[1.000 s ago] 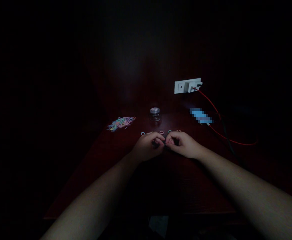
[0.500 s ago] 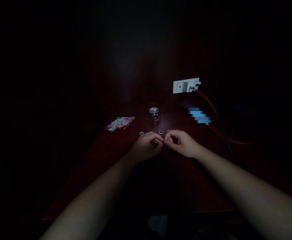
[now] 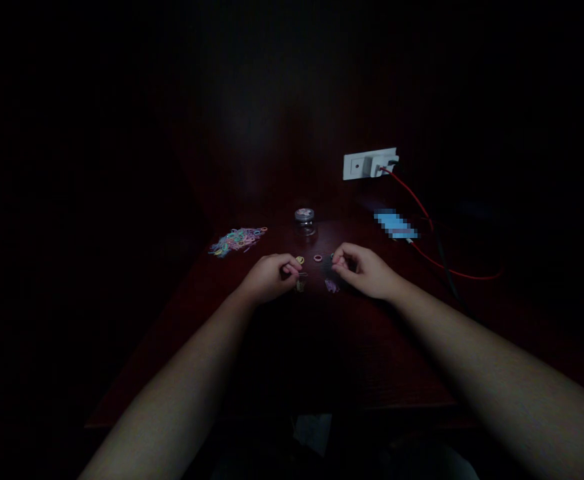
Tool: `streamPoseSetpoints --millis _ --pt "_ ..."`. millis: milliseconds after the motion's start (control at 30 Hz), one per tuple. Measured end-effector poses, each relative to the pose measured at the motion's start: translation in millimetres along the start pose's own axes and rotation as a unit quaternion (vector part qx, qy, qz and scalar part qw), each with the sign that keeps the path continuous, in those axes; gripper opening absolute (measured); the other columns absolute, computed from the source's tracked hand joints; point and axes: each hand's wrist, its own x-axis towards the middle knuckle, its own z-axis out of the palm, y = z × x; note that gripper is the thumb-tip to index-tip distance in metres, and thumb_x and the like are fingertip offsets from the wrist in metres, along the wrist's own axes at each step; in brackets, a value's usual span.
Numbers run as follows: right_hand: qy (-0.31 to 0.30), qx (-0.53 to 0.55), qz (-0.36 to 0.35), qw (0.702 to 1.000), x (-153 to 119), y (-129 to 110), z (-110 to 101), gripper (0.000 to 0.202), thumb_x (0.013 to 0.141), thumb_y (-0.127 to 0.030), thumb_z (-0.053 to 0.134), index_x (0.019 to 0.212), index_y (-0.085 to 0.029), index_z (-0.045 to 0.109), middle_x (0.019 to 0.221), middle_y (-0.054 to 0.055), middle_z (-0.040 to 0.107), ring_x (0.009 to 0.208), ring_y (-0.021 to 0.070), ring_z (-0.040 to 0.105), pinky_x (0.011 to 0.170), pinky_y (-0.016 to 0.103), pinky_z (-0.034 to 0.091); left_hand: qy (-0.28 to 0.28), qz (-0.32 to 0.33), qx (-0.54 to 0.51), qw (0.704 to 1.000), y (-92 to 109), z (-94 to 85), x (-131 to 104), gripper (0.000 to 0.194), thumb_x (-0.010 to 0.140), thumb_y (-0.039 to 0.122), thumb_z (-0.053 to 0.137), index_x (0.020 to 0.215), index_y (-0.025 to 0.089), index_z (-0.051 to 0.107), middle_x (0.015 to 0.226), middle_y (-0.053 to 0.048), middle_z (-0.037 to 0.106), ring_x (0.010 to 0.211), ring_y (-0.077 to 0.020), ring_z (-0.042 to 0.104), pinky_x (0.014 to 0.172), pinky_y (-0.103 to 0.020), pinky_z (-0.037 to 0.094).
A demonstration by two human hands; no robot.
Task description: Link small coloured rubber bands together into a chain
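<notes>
My left hand (image 3: 273, 279) is closed in a pinch, with a thin pale elastic band (image 3: 303, 274) sticking out at its fingertips. A gap away to the right, my right hand (image 3: 363, 270) is pinched too; whatever its fingers hold is too small to make out. Between and behind the hands lie a yellow hair tie (image 3: 300, 260), a pink hair tie (image 3: 318, 258) and a green one partly hidden by my right fingers. Nearer me are a small yellowish bunch (image 3: 300, 287) and a purple bunch of bands (image 3: 331, 286) on the dark red table (image 3: 272, 360).
A pile of multicoloured hair ties (image 3: 237, 241) lies at the left. Behind the hands stands a clear lidded jar (image 3: 305, 223). At the right, a blurred-out blue-lit device (image 3: 395, 225) joins a red cable (image 3: 465, 273) from the wall socket (image 3: 357, 165). The surroundings are very dark.
My hands have moved apart from touching fingertips, the left one going left. The yellowish and purple bunches now show between them. The whole view has shifted slightly.
</notes>
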Motion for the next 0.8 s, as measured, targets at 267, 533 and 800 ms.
streamPoseSetpoints --millis 267,533,800 --pt "0.100 -0.073 0.003 0.992 5 9 -12 0.006 0.080 -0.023 0.054 0.078 -0.017 0.054 0.070 0.001 0.052 0.064 0.0128 0.047 0.062 0.026 0.039 -0.050 -0.051 -0.011 0.997 -9 -5.7 -3 0.018 0.073 0.022 0.059 0.089 0.018 0.067 0.079 -0.001 0.069 0.069 -0.0113 0.062 0.062 -0.021 0.046" --pt "0.136 -0.099 0.032 0.985 6 18 -15 0.006 0.080 -0.024 0.053 0.078 -0.018 0.054 0.070 0.001 0.054 0.061 0.0122 0.047 0.055 0.024 0.036 -0.062 -0.041 -0.009 0.997 -6 -2.4 -4 0.017 0.071 0.022 0.059 0.085 0.018 0.067 0.075 0.000 0.068 0.065 -0.0102 0.060 0.060 -0.020 0.045" --pt "0.129 -0.106 0.036 0.985 6 19 -15 0.006 0.081 -0.023 0.052 0.081 -0.018 0.054 0.073 0.001 0.055 0.059 0.0114 0.046 0.054 0.024 0.035 -0.096 -0.013 -0.016 0.995 1 -9.6 -5 0.020 0.074 0.021 0.058 0.091 0.019 0.067 0.078 0.000 0.068 0.067 -0.0107 0.060 0.063 -0.021 0.046"
